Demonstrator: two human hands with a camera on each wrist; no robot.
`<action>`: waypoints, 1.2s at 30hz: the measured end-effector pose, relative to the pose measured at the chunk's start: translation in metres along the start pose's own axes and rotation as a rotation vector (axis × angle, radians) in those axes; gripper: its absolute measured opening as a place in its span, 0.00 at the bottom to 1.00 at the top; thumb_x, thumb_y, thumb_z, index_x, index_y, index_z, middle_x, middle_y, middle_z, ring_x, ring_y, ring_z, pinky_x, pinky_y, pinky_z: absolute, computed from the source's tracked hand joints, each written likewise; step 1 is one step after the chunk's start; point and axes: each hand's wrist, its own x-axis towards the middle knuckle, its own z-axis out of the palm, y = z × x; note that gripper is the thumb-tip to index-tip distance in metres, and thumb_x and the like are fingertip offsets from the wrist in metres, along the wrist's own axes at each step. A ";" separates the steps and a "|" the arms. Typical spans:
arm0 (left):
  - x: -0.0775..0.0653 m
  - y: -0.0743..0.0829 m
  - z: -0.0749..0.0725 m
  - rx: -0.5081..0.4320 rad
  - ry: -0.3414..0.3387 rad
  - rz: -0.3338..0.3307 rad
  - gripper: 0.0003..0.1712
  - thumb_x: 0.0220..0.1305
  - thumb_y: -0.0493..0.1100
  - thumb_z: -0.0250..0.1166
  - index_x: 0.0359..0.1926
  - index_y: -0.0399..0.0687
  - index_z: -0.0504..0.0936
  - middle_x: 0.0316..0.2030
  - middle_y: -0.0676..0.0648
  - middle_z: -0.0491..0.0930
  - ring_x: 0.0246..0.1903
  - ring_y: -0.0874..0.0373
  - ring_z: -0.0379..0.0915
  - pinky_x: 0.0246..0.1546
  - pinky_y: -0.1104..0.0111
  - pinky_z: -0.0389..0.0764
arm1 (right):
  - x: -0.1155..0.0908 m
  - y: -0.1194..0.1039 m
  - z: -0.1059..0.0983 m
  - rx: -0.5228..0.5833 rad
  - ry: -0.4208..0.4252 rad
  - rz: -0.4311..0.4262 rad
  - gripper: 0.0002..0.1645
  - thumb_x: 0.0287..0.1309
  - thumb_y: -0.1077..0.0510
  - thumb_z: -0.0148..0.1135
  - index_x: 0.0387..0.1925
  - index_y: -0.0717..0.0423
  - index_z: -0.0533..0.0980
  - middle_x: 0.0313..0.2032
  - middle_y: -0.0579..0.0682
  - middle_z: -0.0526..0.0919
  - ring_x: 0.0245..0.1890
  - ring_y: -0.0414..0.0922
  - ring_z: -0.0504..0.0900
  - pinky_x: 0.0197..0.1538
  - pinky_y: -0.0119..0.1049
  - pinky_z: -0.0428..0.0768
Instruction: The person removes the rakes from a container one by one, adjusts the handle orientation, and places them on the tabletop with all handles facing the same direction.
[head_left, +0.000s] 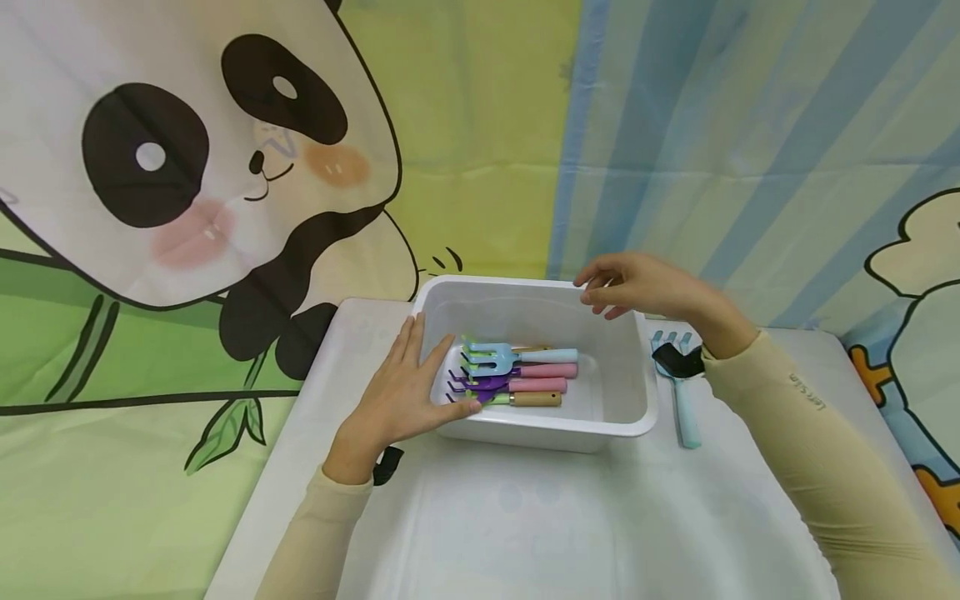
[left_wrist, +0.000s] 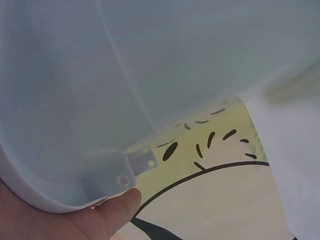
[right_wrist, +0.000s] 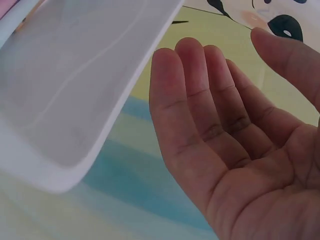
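A white plastic bin [head_left: 607,429] stands on the table with several small garden hand forks inside. Uppermost lies a light blue fork [head_left: 551,356]; below it are purple-headed forks with pink handles [head_left: 543,385] and a green one with a wooden handle [head_left: 536,399]. My left hand [head_left: 408,387] rests at the bin's left front corner, fingers spread and fairly straight along the rim. In the left wrist view, a finger [left_wrist: 122,205] lies beside the bin's outer wall. At the back right corner, my right hand [head_left: 637,287] holds nothing, its fingers [right_wrist: 170,95] loosely bent near the rim.
Right of the bin, another light blue hand fork [head_left: 684,412] lies on the white table [head_left: 525,525], partly covered by the black wrist strap [head_left: 677,361]. A cloth backdrop with a printed panda [head_left: 247,167] hangs behind and to the left.
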 end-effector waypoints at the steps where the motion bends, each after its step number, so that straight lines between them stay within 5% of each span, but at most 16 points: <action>1: 0.000 0.000 0.000 0.001 0.000 0.000 0.66 0.48 0.89 0.48 0.78 0.52 0.57 0.78 0.38 0.29 0.76 0.44 0.22 0.68 0.42 0.53 | 0.006 -0.001 0.002 -0.004 -0.018 -0.014 0.22 0.70 0.57 0.61 0.60 0.63 0.74 0.46 0.57 0.82 0.44 0.51 0.83 0.49 0.49 0.82; 11: -0.002 0.000 -0.001 -0.012 -0.011 -0.013 0.67 0.48 0.90 0.47 0.78 0.54 0.57 0.78 0.39 0.28 0.76 0.46 0.20 0.68 0.42 0.53 | 0.062 0.005 0.031 -0.159 -0.204 -0.075 0.20 0.69 0.59 0.60 0.58 0.64 0.75 0.43 0.55 0.84 0.39 0.51 0.82 0.44 0.49 0.82; 18: -0.002 -0.001 -0.001 -0.016 -0.012 -0.012 0.66 0.48 0.90 0.47 0.79 0.54 0.56 0.78 0.39 0.28 0.76 0.46 0.20 0.68 0.42 0.54 | 0.092 0.020 0.056 -0.352 -0.318 -0.128 0.18 0.65 0.63 0.60 0.55 0.65 0.76 0.46 0.56 0.84 0.40 0.47 0.82 0.39 0.40 0.81; 28: -0.002 -0.001 -0.001 -0.021 -0.006 -0.011 0.66 0.48 0.90 0.48 0.79 0.55 0.56 0.78 0.39 0.28 0.76 0.46 0.21 0.68 0.43 0.54 | 0.116 0.039 0.082 -0.397 -0.357 -0.064 0.20 0.62 0.63 0.63 0.54 0.69 0.77 0.49 0.61 0.82 0.39 0.46 0.82 0.37 0.40 0.82; 36: 0.000 0.000 -0.001 -0.021 -0.003 0.001 0.66 0.49 0.89 0.48 0.79 0.54 0.56 0.78 0.39 0.28 0.76 0.46 0.21 0.68 0.41 0.54 | 0.121 0.049 0.088 -0.521 -0.331 -0.045 0.19 0.62 0.61 0.64 0.52 0.65 0.79 0.51 0.59 0.82 0.49 0.51 0.80 0.49 0.42 0.79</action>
